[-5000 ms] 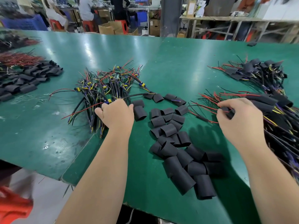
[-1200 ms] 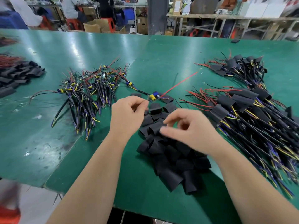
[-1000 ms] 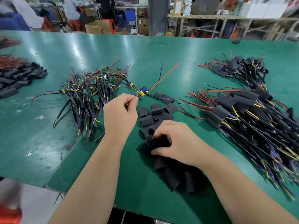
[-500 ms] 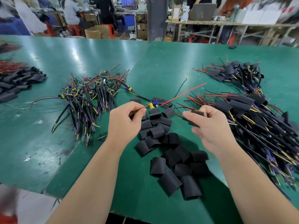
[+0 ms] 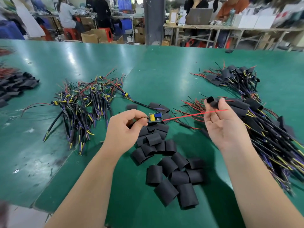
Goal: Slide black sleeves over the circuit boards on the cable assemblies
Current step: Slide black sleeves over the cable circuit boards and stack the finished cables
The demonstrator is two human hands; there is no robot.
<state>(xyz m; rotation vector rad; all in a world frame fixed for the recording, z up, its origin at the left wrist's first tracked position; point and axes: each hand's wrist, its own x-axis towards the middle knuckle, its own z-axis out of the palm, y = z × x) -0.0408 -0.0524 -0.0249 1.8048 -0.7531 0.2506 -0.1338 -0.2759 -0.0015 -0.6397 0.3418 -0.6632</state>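
Note:
My left hand (image 5: 125,129) pinches a cable assembly just behind its small circuit board (image 5: 155,117), which carries a yellow and a blue part. A red wire (image 5: 195,114) runs from the board to the right, across my right hand (image 5: 222,125). That hand is raised with its palm toward me and pinches one black sleeve (image 5: 212,101) between thumb and fingertips, apart from the board. Several loose black sleeves (image 5: 166,170) lie on the green table (image 5: 161,71) between my arms.
A heap of bare cable assemblies (image 5: 85,99) lies to the left. Sleeved assemblies (image 5: 266,129) are piled on the right, with another bundle (image 5: 233,79) behind them. More black sleeves (image 5: 14,86) lie at the far left. People work at benches beyond the table.
My right hand picked a sleeve from the pile and lifted it up and to the right. My left hand raised the circuit board with its red wire toward the middle.

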